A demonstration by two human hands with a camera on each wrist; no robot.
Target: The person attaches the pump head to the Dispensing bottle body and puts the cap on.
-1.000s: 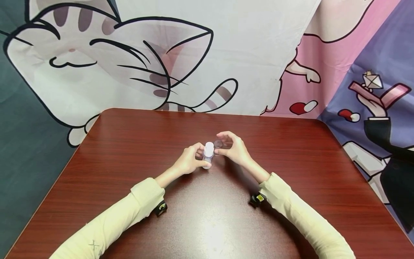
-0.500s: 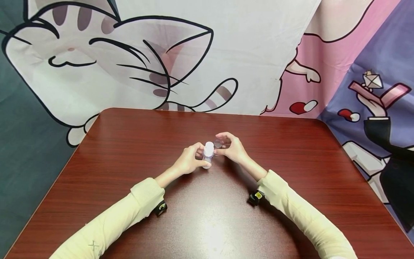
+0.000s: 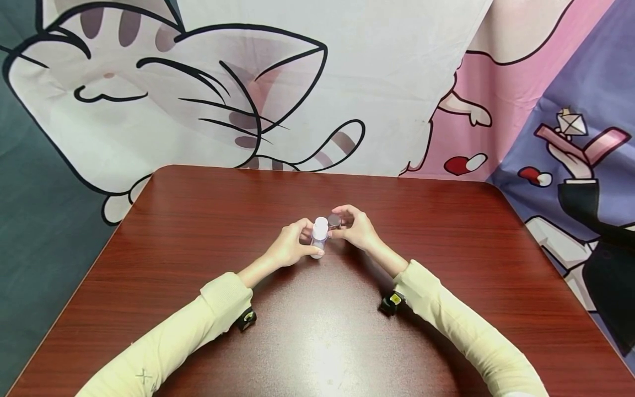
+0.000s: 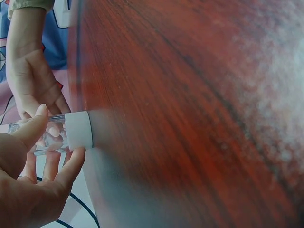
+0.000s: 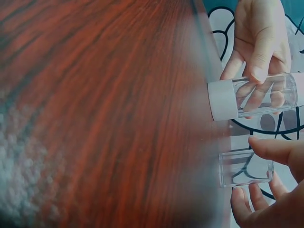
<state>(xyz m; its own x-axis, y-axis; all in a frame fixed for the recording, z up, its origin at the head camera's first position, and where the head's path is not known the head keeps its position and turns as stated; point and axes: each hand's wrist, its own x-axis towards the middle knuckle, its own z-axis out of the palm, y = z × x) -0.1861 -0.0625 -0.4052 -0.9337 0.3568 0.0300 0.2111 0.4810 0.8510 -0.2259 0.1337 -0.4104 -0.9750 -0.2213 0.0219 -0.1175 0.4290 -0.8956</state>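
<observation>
My left hand (image 3: 290,245) grips a small upright bottle (image 3: 319,231) by its clear body, thumb on the near side and fingers beyond. The bottle has a white top and a wide white base, which shows in the left wrist view as a white band (image 4: 79,130). Just right of the bottle is a clear, cup-shaped cap (image 5: 244,168), apart from it, its rim close to the tabletop in the right wrist view. The thumb and curled fingers of my right hand (image 3: 359,229) surround this cap, with the fingertips right at its wall.
A dark red wood-grain table (image 3: 223,215) lies under both hands, its far edge behind them. Beyond hangs a cloth backdrop (image 3: 397,82) with cartoon prints. A small black device (image 3: 392,303) sits below each sleeve cuff.
My right forearm and wrist have shifted slightly left, and the right fingertips sit a little lower. My left hand and the bottle stay in place.
</observation>
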